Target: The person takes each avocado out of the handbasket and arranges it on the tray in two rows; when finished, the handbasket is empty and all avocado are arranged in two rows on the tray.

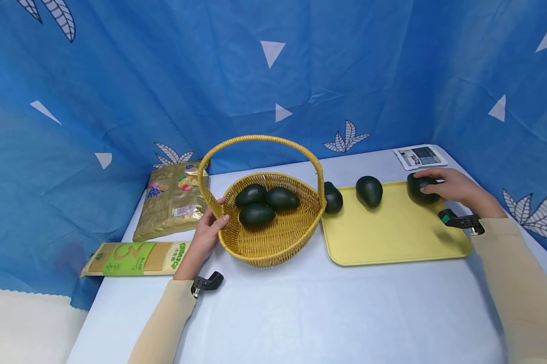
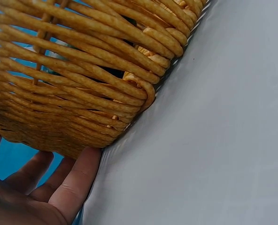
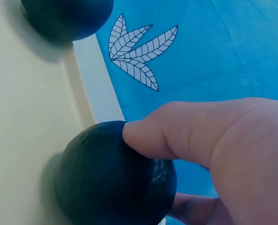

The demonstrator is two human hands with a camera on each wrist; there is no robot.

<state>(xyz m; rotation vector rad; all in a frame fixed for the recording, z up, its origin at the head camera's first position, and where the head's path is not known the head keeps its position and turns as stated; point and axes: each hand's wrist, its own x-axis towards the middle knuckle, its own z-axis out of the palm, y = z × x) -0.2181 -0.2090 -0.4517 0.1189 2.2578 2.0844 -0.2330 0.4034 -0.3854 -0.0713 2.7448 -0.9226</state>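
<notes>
The pale table [image 1: 346, 313] carries a basket [image 1: 273, 248], tray [image 1: 392, 227], gold bag [image 1: 166, 205], noodle packet [image 1: 134, 259] and pouch [image 1: 420, 156].

Wide lane here along the front of the worktop [image 1: 328, 313]! At the basket [image 1: 273, 256], the tall handle [image 1: 261, 137] arches across, but the near side lies open; one avocado [image 1: 334, 199] crowds its right rim, while the tray [image 1: 396, 237] offers room up front.

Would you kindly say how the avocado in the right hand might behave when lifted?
The avocado may roll if let go, since its sides are rounded. Its shiny skin might feel slightly slippery. It is probably firm: no dent shows where the right hand grips it.
</notes>
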